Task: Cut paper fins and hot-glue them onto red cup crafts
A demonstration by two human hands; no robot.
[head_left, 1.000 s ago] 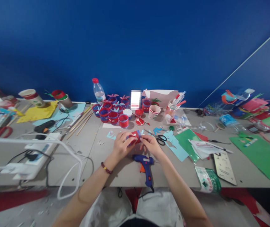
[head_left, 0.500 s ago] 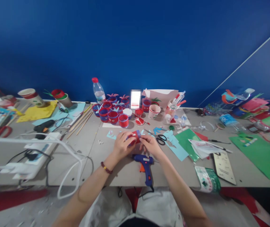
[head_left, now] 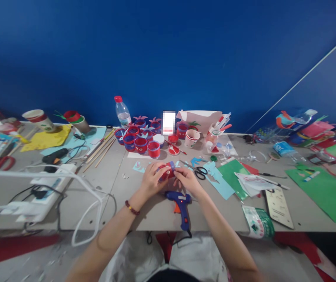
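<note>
Both my hands meet over the middle of the grey table [head_left: 126,196]. My left hand [head_left: 151,180] is wrapped round a small red cup with a blue band and white dots [head_left: 168,170], held on its side. My right hand [head_left: 187,179] pinches the same cup from the right with closed fingertips. A blue hot glue gun [head_left: 181,203] lies on the table just in front of my hands, its cord running off the near edge. Black scissors [head_left: 200,173] lie right beside my right hand.
A cluster of finished red and blue cups [head_left: 140,141] and a water bottle [head_left: 122,113] stand behind my hands. Green paper sheets [head_left: 323,196], light blue cutouts [head_left: 219,182] and packets lie to the right. A power strip with cables [head_left: 42,192] and wooden sticks [head_left: 100,149] lie left.
The view has shifted very slightly. Both hands stay on the red cup in the same place, with only small finger movements.
</note>
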